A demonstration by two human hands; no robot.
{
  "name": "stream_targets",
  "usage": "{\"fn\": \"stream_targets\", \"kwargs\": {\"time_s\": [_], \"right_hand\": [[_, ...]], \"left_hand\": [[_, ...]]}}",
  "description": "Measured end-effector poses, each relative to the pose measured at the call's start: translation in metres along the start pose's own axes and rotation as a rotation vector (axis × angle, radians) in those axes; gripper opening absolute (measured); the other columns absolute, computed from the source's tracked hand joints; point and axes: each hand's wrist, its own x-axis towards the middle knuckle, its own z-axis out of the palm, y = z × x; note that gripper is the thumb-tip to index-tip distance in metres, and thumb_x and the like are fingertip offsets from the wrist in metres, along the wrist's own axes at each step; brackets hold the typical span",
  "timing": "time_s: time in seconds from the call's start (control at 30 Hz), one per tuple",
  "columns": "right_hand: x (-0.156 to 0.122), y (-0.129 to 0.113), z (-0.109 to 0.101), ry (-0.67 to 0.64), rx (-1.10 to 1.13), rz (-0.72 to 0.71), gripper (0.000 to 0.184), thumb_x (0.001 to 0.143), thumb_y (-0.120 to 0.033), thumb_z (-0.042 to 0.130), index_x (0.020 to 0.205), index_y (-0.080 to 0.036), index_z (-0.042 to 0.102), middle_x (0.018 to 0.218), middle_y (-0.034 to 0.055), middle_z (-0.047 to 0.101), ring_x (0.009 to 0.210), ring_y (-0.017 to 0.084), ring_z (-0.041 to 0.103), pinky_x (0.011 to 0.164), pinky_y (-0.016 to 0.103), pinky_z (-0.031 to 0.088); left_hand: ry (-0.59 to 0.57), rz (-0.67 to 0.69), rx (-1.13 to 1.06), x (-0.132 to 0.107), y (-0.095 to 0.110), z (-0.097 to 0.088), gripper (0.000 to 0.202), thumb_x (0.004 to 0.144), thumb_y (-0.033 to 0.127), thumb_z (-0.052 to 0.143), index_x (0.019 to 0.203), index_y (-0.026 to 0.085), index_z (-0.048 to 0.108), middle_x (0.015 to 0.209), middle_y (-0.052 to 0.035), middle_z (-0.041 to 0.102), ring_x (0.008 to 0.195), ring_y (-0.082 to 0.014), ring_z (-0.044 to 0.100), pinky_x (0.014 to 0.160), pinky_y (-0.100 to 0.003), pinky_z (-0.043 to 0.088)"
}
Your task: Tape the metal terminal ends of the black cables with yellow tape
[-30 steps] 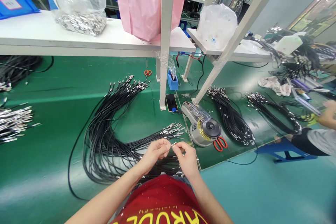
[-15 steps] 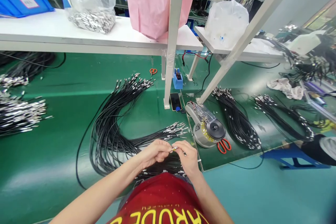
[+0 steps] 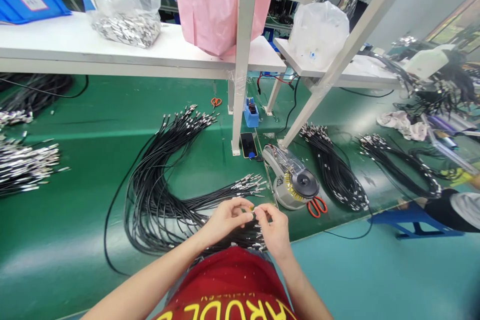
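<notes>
1. Since the earlier frame, the head view has swung slightly, so the bench items sit a little further left in the picture, while the hands stay close together.
2. A green mat (image 3: 75,240) covers the low bench, below a white shelf (image 3: 75,45) on pale metal posts. On the shelf are a blue bin (image 3: 33,2), a bag of metal parts (image 3: 125,25), and a clear bag (image 3: 318,35) on a section to the right. A pink bag (image 3: 221,5) hangs at the shelf's front edge.
3. On the mat lie a tape dispenser (image 3: 291,180), orange scissors (image 3: 317,206) and a phone (image 3: 248,145). Further right are another cable bundle (image 3: 333,172) and a co-worker's grey sleeve (image 3: 459,207), beside a blue stool (image 3: 412,222). The floor (image 3: 375,270) is teal.
4. The left hand (image 3: 227,221) and right hand (image 3: 275,230) are both narrowly pinched, fingertips nearly meeting around a cable end (image 3: 251,208), held above black cables (image 3: 157,205).
5. The cable end is small and partly hidden by the fingers, showing a glint of yellowish metal. The cables fan out in a loose heap, with metal-tipped ends.
</notes>
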Motion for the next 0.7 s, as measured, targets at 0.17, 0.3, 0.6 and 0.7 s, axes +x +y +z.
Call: {"fn": "stream_targets", "kwargs": {"time_s": [0.17,0.3,0.6,0.7], "right_hand": [[-0.002,-0.006,0.004,0.032,0.0,0.053,0.03,0.093,-0.037,0.05,0.074,-0.018,0.064,0.064,0.0003,0.062,0.057,0.014,0.051,0.057,0.024,0.04],[-0.001,-0.003,0.011,0.003,0.089,0.148,0.034,0.093,-0.042,0.051,0.07,-0.018,0.061,0.061,-0.0017,0.056,0.055,0.013,0.046,0.054,0.023,0.037],[0.004,0.004,0.014,0.009,0.246,0.213,0.038,0.09,-0.048,0.054,0.068,-0.018,0.058,0.053,-0.005,0.044,0.05,0.011,0.041,0.046,0.022,0.034],[0.004,0.004,0.012,-0.002,0.283,0.224,0.038,0.09,-0.048,0.056,0.067,-0.018,0.057,0.053,-0.0052,0.045,0.049,0.011,0.042,0.047,0.022,0.035]], "left_hand": [[0.132,0.319,0.295,-0.002,-0.012,-0.001,0.02,0.087,0.034,0.065,0.086,0.017,0.075,0.081,-0.0097,0.07,0.07,-0.0183,0.064,0.065,-0.028,0.05],[0.023,0.539,0.63,-0.006,-0.023,-0.02,0.021,0.09,0.022,0.059,0.104,0.021,0.075,0.102,-0.0139,0.074,0.085,-0.0212,0.068,0.077,-0.032,0.05],[0.054,0.438,0.615,-0.014,-0.011,-0.024,0.03,0.094,0.025,0.054,0.122,0.023,0.065,0.117,-0.01,0.069,0.102,-0.0209,0.065,0.091,-0.031,0.048],[0.049,0.27,0.571,-0.016,-0.007,-0.023,0.026,0.096,0.033,0.051,0.103,0.02,0.071,0.094,-0.0066,0.072,0.082,-0.0184,0.065,0.079,-0.027,0.048]]}}
